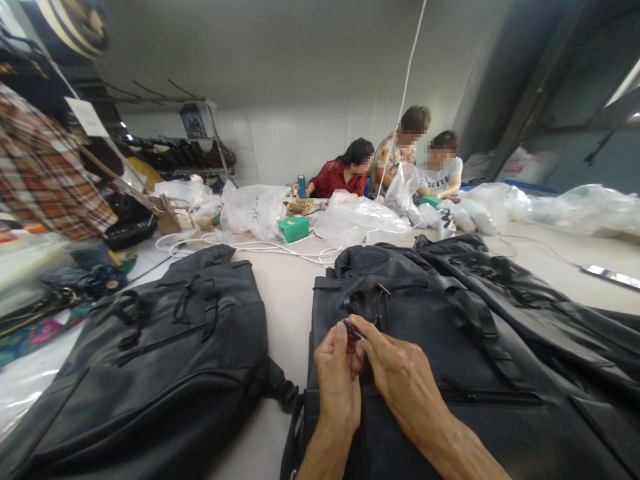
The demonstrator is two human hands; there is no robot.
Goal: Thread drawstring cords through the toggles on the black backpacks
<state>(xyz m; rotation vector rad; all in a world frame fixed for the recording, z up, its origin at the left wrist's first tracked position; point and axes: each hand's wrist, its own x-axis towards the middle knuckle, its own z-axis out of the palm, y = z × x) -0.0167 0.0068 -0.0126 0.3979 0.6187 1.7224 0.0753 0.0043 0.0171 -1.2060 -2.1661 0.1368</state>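
A black backpack [425, 327] lies on the table in front of me, with buckled straps and zippers on its face. Over its near left part, my left hand [336, 373] and my right hand [403, 367] meet fingertip to fingertip. Both pinch a small narrow black strip [354, 329], which looks like a strap end; the fingers cover most of it. Just above the hands, a black strap loop and a small metal piece [384, 289] show on the bag. A second black backpack [200, 340] lies to the left, apart from my hands.
More black bags [530, 300] lie to the right. Across the table [290, 313] are white cables [295, 252], a green box [293, 229] and clear plastic bags [357, 217]. Three people are at the far side. A plaid cloth [47, 167] hangs at left.
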